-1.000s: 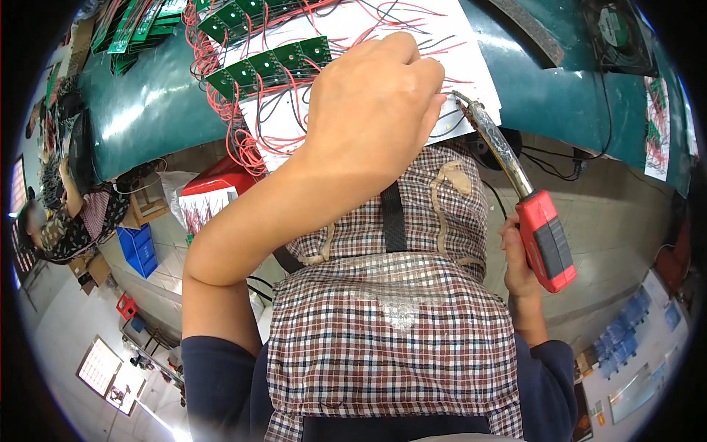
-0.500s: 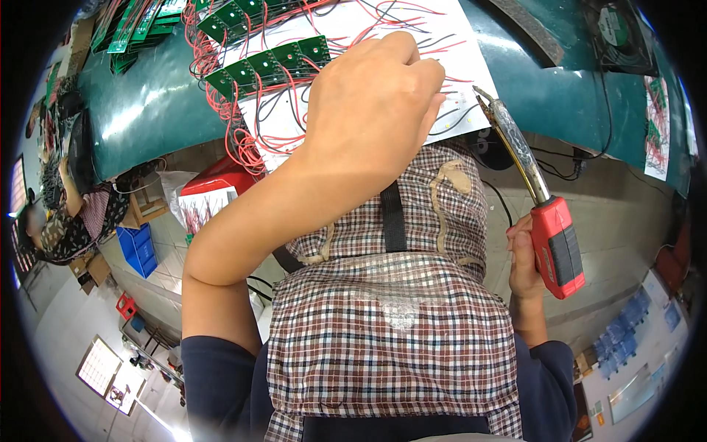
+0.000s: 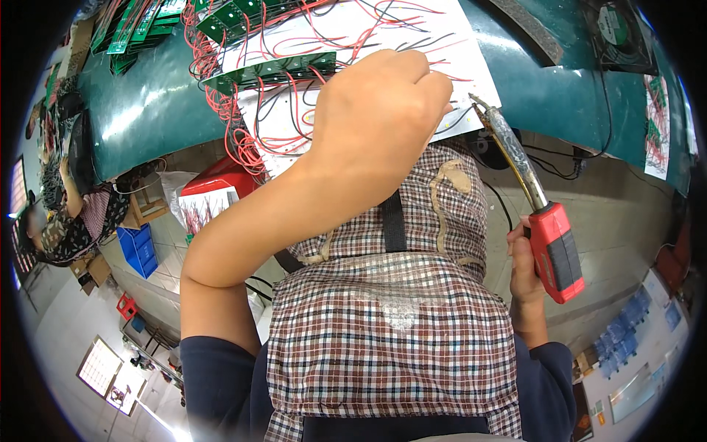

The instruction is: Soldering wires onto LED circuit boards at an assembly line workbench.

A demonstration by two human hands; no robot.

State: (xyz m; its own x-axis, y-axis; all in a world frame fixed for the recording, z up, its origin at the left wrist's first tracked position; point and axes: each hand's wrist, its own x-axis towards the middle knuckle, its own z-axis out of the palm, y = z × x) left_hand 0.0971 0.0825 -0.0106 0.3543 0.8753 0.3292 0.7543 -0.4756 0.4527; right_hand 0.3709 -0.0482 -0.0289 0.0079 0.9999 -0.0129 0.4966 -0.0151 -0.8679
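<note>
My left hand (image 3: 379,121) is closed over the white sheet (image 3: 460,55), its fingertips turned under and away from view. Anything pinched there is hidden. Red and black wires (image 3: 294,121) run across the sheet around it. Just left of the hand is a strip of green circuit boards (image 3: 272,71) with wires attached, and a second green strip (image 3: 232,20) lies farther back. In my right hand (image 3: 521,265) is a soldering iron with a red and black handle (image 3: 557,250); its bent metal tip is at the sheet's right edge, right of my left hand.
The green tabletop (image 3: 147,103) carries a pile of green boards (image 3: 136,29) at the far left. A small fan (image 3: 617,33) and a dark grey strip (image 3: 523,29) lie at the far right. A co-worker (image 3: 74,199) sits at the left. Blue bins (image 3: 138,250) stand on the floor.
My left hand has shifted slightly right and toward me. The near strip of green boards has tipped over to a flatter angle. The soldering iron's tip has moved slightly left and nearer.
</note>
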